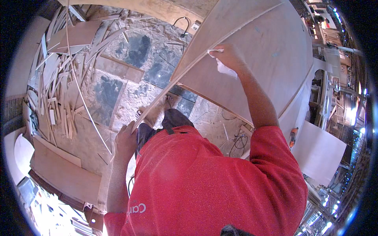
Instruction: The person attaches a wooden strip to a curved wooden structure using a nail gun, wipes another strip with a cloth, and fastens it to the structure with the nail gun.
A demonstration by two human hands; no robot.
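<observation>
A long thin wooden strip (173, 82) slants from my left hand up across a big wooden board (271, 51). My left hand (126, 141) is closed around its near end, beside my hip. Bunched in my closed right hand (229, 58) is a white cloth (226, 70), pinched against the strip where it crosses the board's edge. The cloth's loose part hangs below my fingers. A second slender strip (80, 92) ends close to my left hand; I cannot tell whether the hand touches it.
Wood offcuts (63, 86) lie heaped at the left on the dusty floor. A black cable (239, 142) coils beneath the board. An orange-and-black tool (293, 135) lies near a pale sheet (319, 151) at the right. My bare feet stand below the strip.
</observation>
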